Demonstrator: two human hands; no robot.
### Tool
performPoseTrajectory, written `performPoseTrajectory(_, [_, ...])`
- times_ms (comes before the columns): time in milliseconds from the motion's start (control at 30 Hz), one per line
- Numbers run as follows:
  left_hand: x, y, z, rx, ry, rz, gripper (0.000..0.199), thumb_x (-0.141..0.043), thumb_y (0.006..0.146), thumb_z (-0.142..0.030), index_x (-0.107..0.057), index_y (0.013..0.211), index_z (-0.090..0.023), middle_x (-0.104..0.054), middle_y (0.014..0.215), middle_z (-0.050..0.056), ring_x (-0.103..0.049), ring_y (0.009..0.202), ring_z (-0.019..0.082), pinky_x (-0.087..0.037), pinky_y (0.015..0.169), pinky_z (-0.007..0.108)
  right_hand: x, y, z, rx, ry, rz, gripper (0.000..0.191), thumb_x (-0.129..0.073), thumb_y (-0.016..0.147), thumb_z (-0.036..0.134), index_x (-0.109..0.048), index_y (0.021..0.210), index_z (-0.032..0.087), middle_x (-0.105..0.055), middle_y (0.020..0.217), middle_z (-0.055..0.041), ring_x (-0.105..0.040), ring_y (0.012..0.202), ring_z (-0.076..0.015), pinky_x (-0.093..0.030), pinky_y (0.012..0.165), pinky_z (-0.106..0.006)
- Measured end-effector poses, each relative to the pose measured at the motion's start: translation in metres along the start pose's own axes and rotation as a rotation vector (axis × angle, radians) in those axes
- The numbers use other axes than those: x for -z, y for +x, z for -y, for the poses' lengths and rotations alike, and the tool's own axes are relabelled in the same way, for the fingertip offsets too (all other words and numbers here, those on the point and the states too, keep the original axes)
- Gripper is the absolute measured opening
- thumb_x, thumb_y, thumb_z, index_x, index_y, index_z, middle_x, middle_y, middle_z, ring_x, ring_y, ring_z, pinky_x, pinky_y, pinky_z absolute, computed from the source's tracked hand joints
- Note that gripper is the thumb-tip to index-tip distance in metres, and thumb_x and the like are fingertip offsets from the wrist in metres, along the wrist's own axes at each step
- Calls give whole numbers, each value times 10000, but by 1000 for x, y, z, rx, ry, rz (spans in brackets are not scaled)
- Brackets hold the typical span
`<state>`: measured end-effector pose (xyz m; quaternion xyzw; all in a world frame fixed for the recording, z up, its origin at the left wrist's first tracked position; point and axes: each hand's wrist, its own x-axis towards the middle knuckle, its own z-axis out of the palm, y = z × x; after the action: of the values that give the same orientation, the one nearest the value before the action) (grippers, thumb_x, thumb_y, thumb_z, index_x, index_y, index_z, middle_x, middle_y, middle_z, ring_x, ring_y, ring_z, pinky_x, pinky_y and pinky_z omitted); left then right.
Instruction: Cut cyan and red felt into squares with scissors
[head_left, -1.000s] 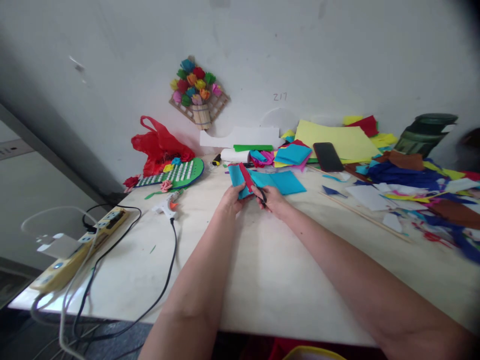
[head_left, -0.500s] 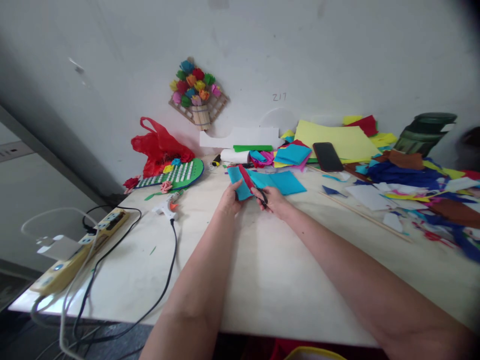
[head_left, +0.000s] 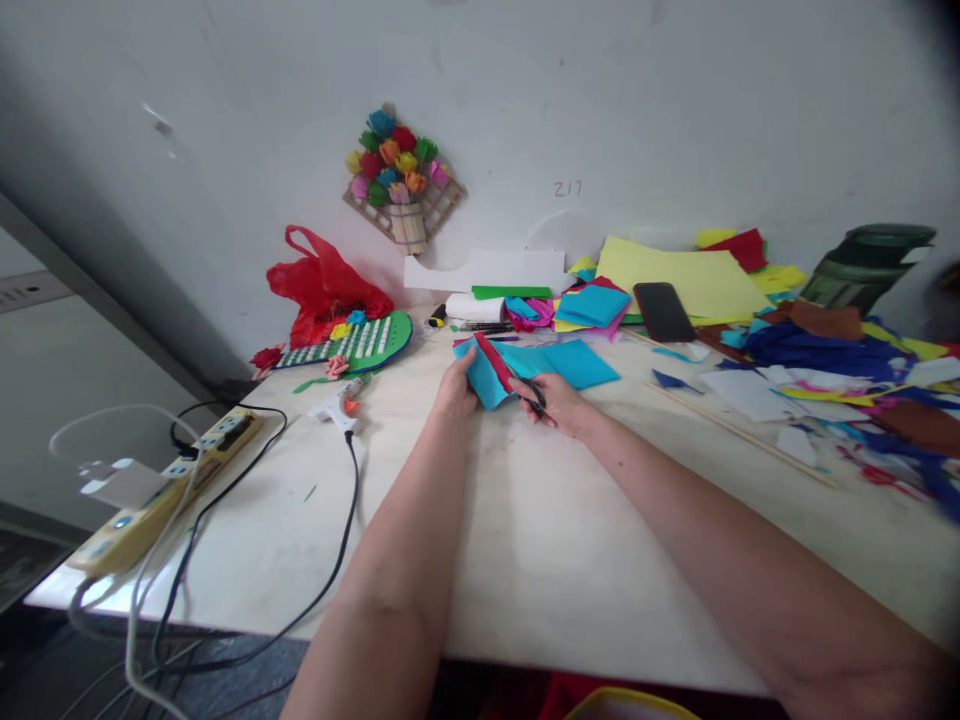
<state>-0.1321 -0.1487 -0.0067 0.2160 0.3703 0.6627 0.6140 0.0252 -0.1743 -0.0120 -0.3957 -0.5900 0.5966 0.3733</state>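
Left hand shifted leftward, its grip pinching blue paper, right hand clasping scissors.

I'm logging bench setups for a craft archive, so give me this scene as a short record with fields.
Left hand: grips blue paper
Right hand: holds black-handled scissors
Between hands: red strip against the blue paper
Table, left: glue gun, power strip
Table, right: stick, phone, bottle
Wall: flower ornament
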Motion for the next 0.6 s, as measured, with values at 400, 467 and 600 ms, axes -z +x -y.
performPoseTrajectory(400, [-1, 1, 3, -85, 11, -69, 77, -580, 766, -137, -609, 838, -138, -679, 758, 61, -657, 761, 189, -507, 821, 364, 1, -6, 6, -6, 29, 64, 401, -677, 652, 505, -493, 570, 158, -518, 455, 41, -432, 323, -42, -207, 235, -152])
performPoseTrajectory(467, [-1, -1, 2, -74, 10, -69, 93, -597, 755, -145, -613, 847, -135, -682, 786, 71, -656, 792, 196, -501, 832, 359, 2, -6, 6, 1, 32, 68, 409, -668, 654, 517, -495, 559, 159, -517, 443, 39, -431, 320, -41, -208, 239, -152])
performPoseTrajectory(600, [0, -4, 0, -100, 24, -49, 103, -598, 760, -156, -615, 860, -137, -685, 784, 63, -653, 817, 192, -493, 847, 352, 4, -5, 4, 7, 38, 77, 451, -631, 663, 569, -509, 544, 151, -538, 451, 21, -446, 327, -49, -214, 245, -159])
